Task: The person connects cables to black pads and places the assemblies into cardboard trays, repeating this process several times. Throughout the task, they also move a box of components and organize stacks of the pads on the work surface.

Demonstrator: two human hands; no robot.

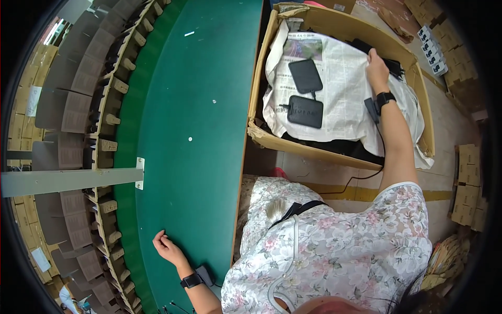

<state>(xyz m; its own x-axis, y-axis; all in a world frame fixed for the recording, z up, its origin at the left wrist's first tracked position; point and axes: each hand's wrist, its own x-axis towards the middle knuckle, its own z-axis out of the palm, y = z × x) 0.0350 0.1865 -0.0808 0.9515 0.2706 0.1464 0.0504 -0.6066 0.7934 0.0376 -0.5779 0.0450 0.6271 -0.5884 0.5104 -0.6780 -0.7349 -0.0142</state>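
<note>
"The floral top (pixel 340 251) is nearest, filling the lower part of the view. And the hands?"

"The left hand (pixel 170 248) is over the green tabletop (pixel 193 94), toward its near end. Its fingers bend loosely, gripping no item that I can see."

"Is that a black strap (pixel 191 280) on its wrist?"

"Yes, with a dark box (pixel 205 276) beside it. The right wrist wears a similar band (pixel 386 98), and a thin black cable (pixel 361 178) hangs below that forearm."

"What stands next to the tabletop?"

"A cardboard carton (pixel 427 118), along its right edge toward the far end. A crumpled newspaper sheet (pixel 340 78) is spread over the carton's contents. Two flat black cases lie on the sheet, toward the carton's left edge: the nearer case (pixel 305 111) and, just past it, the farther case (pixel 306 76), slightly turned."

"And the right hand?"

"The right hand (pixel 377 72) reaches toward the carton's far right corner, fingers bent down at the sheet's edge, dark items (pixel 393 67) just beside. I can't tell whether it grips the paper or something under it."

"Farther off?"

"White-and-blue boxes (pixel 432 49), beyond that same corner."
</note>
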